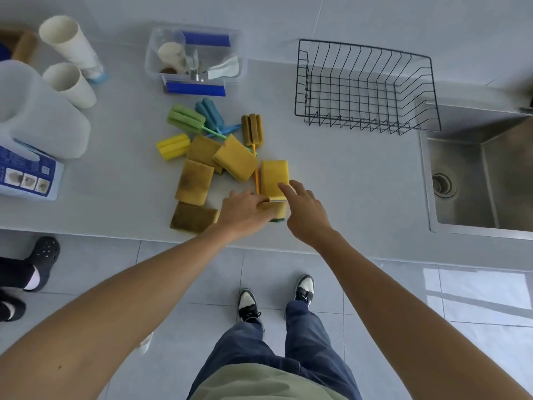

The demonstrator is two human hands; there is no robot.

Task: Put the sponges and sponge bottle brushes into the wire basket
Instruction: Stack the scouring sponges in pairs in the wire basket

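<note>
Seen from above, a smooth pale grey bench (360,197) carries a heap of soft, porous yellow sponges (235,160), some stained brown, near its front edge. Ribbed foam bottle brushes (186,119) in green, blue, yellow and brown lie just behind them. The left hand (243,213) lies flat with fingers curled over a small yellow sponge (279,210) with a green underside. The right hand (305,210) is loosely open, one fingertip touching a clean rectangular sponge (274,176). The black wire basket (366,88) stands empty towards the back edge, beside a steel sink (467,203).
</note>
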